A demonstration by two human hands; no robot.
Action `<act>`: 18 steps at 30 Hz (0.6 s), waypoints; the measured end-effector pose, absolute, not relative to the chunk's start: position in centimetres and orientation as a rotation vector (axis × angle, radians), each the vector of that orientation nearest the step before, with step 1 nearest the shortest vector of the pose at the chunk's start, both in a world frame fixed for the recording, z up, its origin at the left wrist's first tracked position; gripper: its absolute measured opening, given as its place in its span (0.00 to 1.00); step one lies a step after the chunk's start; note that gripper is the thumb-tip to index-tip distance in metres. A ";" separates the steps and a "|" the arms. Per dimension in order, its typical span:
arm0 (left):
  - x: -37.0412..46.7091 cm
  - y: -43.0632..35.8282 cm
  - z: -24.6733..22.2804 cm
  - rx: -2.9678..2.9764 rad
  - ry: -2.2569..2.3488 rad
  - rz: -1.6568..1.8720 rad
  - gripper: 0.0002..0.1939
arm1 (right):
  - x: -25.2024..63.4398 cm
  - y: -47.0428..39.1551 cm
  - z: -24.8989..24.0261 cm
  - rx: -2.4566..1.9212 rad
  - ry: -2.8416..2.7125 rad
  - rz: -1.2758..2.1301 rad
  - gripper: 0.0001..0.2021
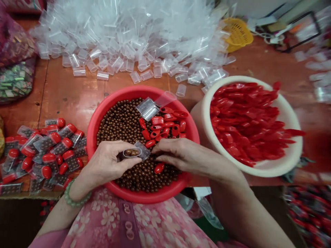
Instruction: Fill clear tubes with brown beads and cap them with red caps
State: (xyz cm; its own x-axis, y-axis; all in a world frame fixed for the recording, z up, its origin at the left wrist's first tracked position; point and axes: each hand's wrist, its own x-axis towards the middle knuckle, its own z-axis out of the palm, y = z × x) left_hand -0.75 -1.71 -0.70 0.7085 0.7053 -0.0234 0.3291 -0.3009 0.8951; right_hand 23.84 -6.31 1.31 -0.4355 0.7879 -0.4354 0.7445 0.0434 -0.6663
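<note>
Pinched in the left hand above the red basin, one clear case of brown balls seems light, stiff and slippery, best taken by its outer walls; what the right hand grasps, I cannot tell.

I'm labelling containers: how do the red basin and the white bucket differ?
The basin is red; the bucket is white. The basin holds brown balls, clear tubes and red caps; the bucket shows only red pieces. The left hand and right hand are over the basin, not the bucket. Both are round and open-topped.
</note>
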 end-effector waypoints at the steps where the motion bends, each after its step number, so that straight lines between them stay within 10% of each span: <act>1: -0.6 -1.8 -0.7 1.891 0.826 0.469 0.07 | 23.7 -6.6 1.2 -1.705 -2.264 1.310 0.09; 18: -1.1 -1.5 -1.4 1.490 0.833 0.541 0.08 | 21.4 -5.8 -0.7 -1.841 -2.517 0.575 0.07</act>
